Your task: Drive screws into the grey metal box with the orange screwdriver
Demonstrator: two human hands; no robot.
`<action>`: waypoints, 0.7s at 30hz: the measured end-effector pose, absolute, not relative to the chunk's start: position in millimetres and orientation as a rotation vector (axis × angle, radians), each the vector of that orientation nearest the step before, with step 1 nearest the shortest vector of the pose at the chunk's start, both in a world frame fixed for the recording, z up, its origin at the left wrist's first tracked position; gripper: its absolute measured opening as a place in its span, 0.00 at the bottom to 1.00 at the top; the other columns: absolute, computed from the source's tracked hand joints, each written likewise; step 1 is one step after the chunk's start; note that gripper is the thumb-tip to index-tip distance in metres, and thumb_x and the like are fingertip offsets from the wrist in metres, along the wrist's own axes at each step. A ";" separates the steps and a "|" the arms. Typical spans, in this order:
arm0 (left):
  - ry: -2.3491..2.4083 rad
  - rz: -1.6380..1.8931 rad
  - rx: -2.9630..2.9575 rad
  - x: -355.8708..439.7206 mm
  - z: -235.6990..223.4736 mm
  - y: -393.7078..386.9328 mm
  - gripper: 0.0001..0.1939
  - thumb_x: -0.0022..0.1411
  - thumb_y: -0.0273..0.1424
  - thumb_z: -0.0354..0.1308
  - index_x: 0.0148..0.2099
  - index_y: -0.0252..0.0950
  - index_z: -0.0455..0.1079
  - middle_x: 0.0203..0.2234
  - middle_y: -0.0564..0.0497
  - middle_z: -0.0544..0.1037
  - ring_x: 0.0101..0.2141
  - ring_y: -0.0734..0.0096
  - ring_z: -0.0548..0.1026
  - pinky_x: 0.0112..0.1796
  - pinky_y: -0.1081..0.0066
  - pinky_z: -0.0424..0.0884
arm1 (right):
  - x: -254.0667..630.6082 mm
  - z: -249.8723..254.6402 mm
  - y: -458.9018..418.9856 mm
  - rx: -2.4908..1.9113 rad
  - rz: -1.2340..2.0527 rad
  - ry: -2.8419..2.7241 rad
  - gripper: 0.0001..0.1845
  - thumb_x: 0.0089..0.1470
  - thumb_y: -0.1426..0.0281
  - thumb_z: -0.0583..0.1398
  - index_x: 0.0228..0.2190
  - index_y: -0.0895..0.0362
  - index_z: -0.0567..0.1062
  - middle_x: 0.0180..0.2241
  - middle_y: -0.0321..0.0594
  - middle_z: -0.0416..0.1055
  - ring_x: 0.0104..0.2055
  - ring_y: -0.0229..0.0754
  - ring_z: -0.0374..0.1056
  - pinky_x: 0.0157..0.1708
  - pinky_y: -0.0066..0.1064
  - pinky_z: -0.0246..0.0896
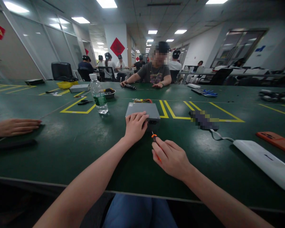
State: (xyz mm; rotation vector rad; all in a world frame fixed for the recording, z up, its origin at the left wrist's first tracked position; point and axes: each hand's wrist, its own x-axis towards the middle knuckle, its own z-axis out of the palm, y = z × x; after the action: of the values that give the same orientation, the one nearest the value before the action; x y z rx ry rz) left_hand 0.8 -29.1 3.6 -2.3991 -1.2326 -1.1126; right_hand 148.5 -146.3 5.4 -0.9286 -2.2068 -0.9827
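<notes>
A grey metal computer power supply unit [144, 109] lies on the green table in front of me, with coloured wires [143, 101] at its far side. On its top and near edge rests my left hand [136, 125], fingers lying spread over the casing. My right hand [169, 155] is closed around a small screwdriver [154, 136] with an orange and black handle. The thin shaft points up toward the unit's near face, just short of it. Most of the handle is hidden in my fingers.
Left of the unit stands a water bottle [99, 95], with a metal bowl [109, 93] behind it. To the right lie a white power bank [263, 161] with a cable and an orange phone [275, 141]. Another person's hand [16, 127] lies at left; a person [155, 69] sits opposite.
</notes>
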 end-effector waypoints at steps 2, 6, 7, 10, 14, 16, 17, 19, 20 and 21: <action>-1.234 -1.111 -2.405 0.8 3.6 -29.2 0.12 0.62 0.30 0.49 0.47 0.43 0.65 0.52 0.54 0.70 0.50 0.62 0.64 0.47 0.59 0.54 | 150.5 8.7 -147.6 -0.965 -1.059 -2.143 0.08 0.55 0.72 0.56 0.36 0.62 0.72 0.37 0.48 0.74 0.30 0.39 0.69 0.35 0.32 0.61; -1.236 -1.105 -2.413 0.2 3.7 -28.6 0.12 0.62 0.30 0.49 0.48 0.43 0.65 0.52 0.53 0.69 0.50 0.62 0.63 0.48 0.59 0.54 | 151.1 9.9 -151.9 -1.101 -1.049 -2.070 0.10 0.57 0.68 0.56 0.36 0.62 0.72 0.34 0.45 0.75 0.28 0.38 0.69 0.30 0.30 0.58; -1.236 -1.105 -2.414 0.1 3.6 -28.5 0.12 0.62 0.30 0.49 0.48 0.43 0.65 0.52 0.53 0.69 0.50 0.62 0.63 0.48 0.59 0.54 | 150.1 8.7 -153.1 -1.143 -1.024 -2.078 0.10 0.58 0.68 0.55 0.36 0.63 0.72 0.32 0.45 0.75 0.28 0.38 0.69 0.29 0.29 0.57; -1.238 -1.104 -2.414 0.1 3.6 -28.5 0.12 0.62 0.30 0.49 0.48 0.43 0.65 0.52 0.53 0.69 0.50 0.62 0.63 0.48 0.59 0.54 | 145.3 4.3 -156.5 -1.296 -0.927 -2.118 0.09 0.59 0.72 0.52 0.36 0.63 0.70 0.27 0.42 0.72 0.24 0.38 0.68 0.25 0.29 0.55; -1.240 -1.103 -2.419 0.6 4.1 -29.1 0.12 0.62 0.30 0.49 0.48 0.43 0.65 0.52 0.52 0.69 0.50 0.62 0.63 0.47 0.59 0.54 | 137.8 2.7 -159.4 -1.607 -0.536 -2.051 0.08 0.58 0.71 0.52 0.36 0.62 0.67 0.23 0.41 0.70 0.20 0.39 0.66 0.18 0.27 0.51; -1.242 -1.103 -2.419 0.8 4.5 -29.4 0.12 0.62 0.30 0.49 0.48 0.43 0.65 0.52 0.52 0.70 0.50 0.62 0.64 0.47 0.59 0.55 | 133.7 2.9 -160.1 -1.732 -0.227 -1.968 0.08 0.57 0.68 0.52 0.37 0.61 0.65 0.22 0.40 0.69 0.18 0.40 0.66 0.16 0.27 0.49; -1.244 -1.105 -2.418 0.8 4.5 -29.4 0.12 0.62 0.30 0.49 0.47 0.43 0.65 0.52 0.52 0.70 0.50 0.62 0.64 0.47 0.58 0.55 | 131.2 2.8 -160.4 -1.762 -0.061 -1.909 0.09 0.57 0.67 0.53 0.38 0.60 0.63 0.21 0.39 0.69 0.18 0.41 0.66 0.16 0.26 0.50; -1.245 -1.113 -2.415 0.9 4.5 -29.4 0.12 0.62 0.30 0.49 0.47 0.42 0.66 0.51 0.52 0.70 0.50 0.62 0.64 0.47 0.58 0.55 | 124.7 2.2 -160.8 -1.728 0.304 -1.749 0.11 0.56 0.66 0.53 0.39 0.59 0.61 0.21 0.37 0.69 0.18 0.40 0.66 0.18 0.26 0.52; -1.242 -1.118 -2.414 0.9 4.3 -29.4 0.12 0.62 0.30 0.49 0.47 0.42 0.66 0.51 0.52 0.70 0.50 0.62 0.64 0.47 0.58 0.55 | 120.3 2.0 -160.7 -1.666 0.520 -1.626 0.11 0.56 0.65 0.54 0.38 0.58 0.60 0.21 0.34 0.68 0.16 0.38 0.64 0.17 0.26 0.53; -1.238 -1.123 -2.413 1.0 4.1 -29.3 0.12 0.62 0.29 0.49 0.47 0.42 0.66 0.51 0.52 0.70 0.50 0.62 0.64 0.47 0.58 0.55 | 115.2 2.2 -160.6 -1.561 0.757 -1.485 0.12 0.56 0.63 0.54 0.38 0.56 0.59 0.20 0.32 0.68 0.14 0.36 0.62 0.15 0.24 0.52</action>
State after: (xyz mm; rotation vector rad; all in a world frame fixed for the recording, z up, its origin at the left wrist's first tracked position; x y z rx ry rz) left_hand 1.0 -29.3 4.1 -2.4125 -1.2385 -1.1229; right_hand 115.2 -160.6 2.2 -1.5608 -1.4855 0.7572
